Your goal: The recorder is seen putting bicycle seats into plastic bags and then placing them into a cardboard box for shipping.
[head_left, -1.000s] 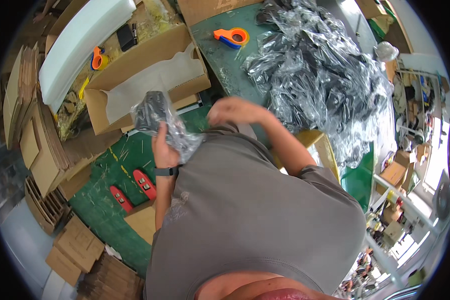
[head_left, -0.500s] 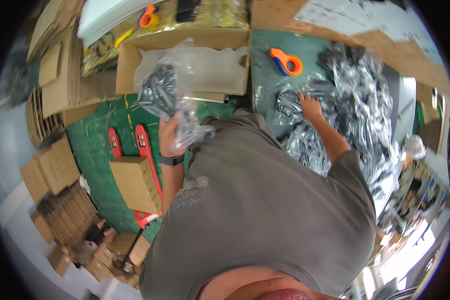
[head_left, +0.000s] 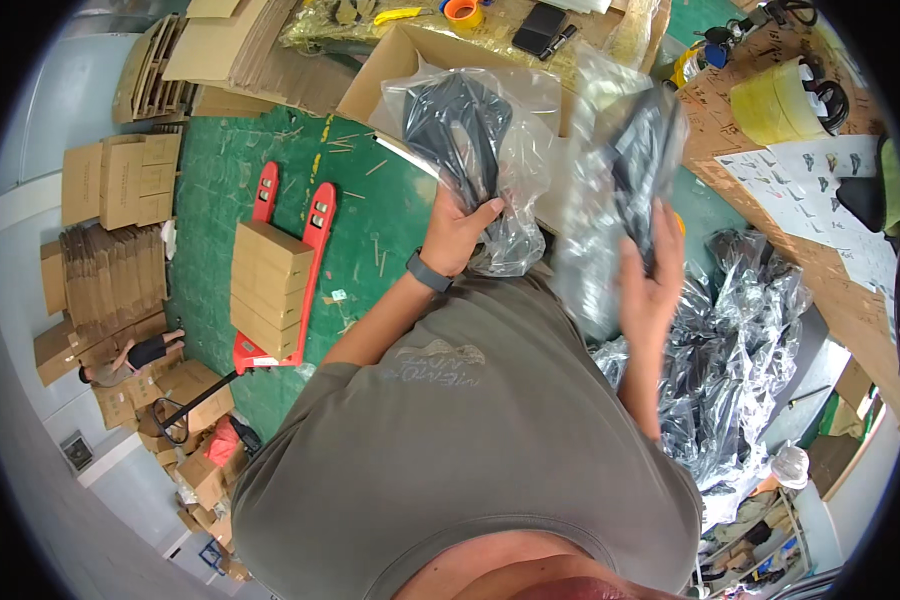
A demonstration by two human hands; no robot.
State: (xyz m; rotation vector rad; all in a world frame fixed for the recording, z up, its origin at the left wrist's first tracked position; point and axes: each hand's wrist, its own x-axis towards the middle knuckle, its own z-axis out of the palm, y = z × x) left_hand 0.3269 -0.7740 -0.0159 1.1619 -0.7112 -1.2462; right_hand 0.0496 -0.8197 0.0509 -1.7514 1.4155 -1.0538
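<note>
My left hand [head_left: 455, 235] is closed round the lower end of a clear plastic bag with a black molded part [head_left: 460, 125] inside. My right hand [head_left: 652, 285] grips a second bagged black part [head_left: 642, 150], smeared by motion. Both bags are held up in front of an open cardboard box [head_left: 385, 75], hiding most of its inside. To the right of my right forearm lies a heap of similar clear bags with dark parts [head_left: 730, 370].
A red pallet jack [head_left: 315, 230] carrying brown cartons [head_left: 270, 280] stands on the green floor at left. Beyond the box lie an orange tape dispenser [head_left: 462, 12] and a black phone-like object [head_left: 538, 28]. A yellow tub [head_left: 770, 105] sits at right. Another person [head_left: 135, 358] is at far left.
My right hand has lifted a bagged part from the heap and brought it up beside the left one. My left hand has moved right with its bag. The view has turned.
</note>
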